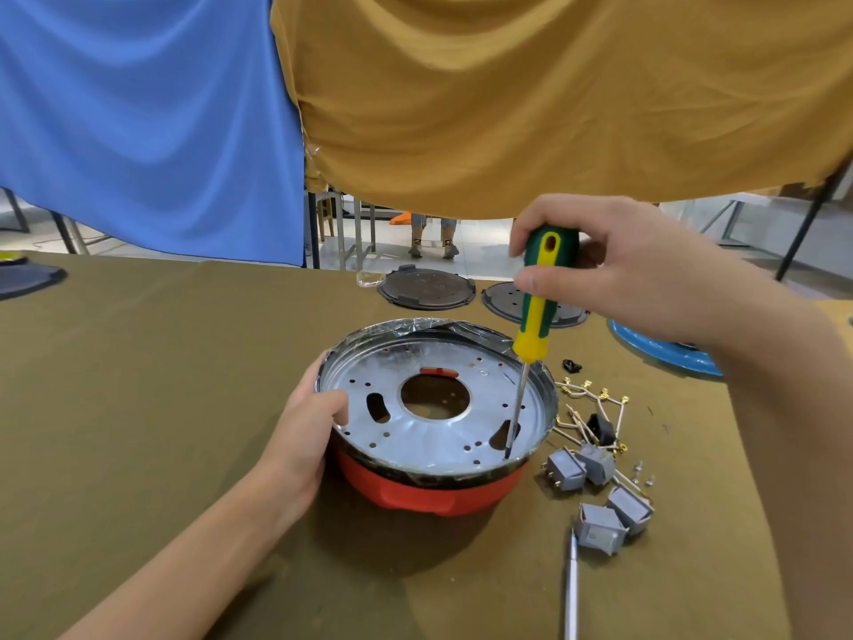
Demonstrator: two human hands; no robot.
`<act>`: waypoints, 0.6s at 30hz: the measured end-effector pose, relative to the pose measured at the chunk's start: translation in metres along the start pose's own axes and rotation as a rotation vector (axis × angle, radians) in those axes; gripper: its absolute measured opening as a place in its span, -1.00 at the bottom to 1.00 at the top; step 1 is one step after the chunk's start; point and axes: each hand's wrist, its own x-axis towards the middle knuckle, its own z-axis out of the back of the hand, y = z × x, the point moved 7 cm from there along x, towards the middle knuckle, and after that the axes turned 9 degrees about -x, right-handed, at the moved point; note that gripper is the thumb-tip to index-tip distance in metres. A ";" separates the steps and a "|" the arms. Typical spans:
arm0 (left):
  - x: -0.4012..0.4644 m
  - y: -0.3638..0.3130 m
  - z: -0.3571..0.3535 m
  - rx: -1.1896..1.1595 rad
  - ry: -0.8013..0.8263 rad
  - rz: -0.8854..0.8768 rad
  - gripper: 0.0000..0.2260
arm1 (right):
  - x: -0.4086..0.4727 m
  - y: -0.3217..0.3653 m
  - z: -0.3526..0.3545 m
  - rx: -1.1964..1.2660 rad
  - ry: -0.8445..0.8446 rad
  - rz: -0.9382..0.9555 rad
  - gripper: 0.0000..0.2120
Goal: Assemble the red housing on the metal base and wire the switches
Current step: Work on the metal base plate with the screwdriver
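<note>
A round metal base (415, 436) with a centre hole and several small holes sits on top of the red housing (415, 494) in the middle of the table. My left hand (304, 427) grips the base's left rim, thumb inside. My right hand (614, 265) holds the green and yellow screwdriver (537, 307) upright. Its tip touches the plate near the front right rim. Several grey switches (600, 496) lie to the right of the housing, with gold-tipped wires (595, 404) behind them.
Small screws (644, 473) lie right of the switches. A thin metal tool (571, 588) lies at the front right. Two dark round plates (427, 288) and a blue round part (660, 346) lie at the back. Blue and mustard cloths hang behind the olive table (161, 385).
</note>
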 end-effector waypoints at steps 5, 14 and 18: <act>0.001 0.000 0.002 0.047 -0.032 0.000 -0.30 | -0.002 -0.001 0.007 -0.152 -0.075 -0.069 -0.65; -0.033 -0.048 -0.033 0.852 0.290 -0.711 -0.70 | -0.003 0.002 0.000 0.049 0.010 0.005 -0.80; -0.052 -0.046 -0.051 1.048 0.570 -0.833 -0.68 | 0.000 0.003 0.007 -0.107 -0.093 -0.035 -0.72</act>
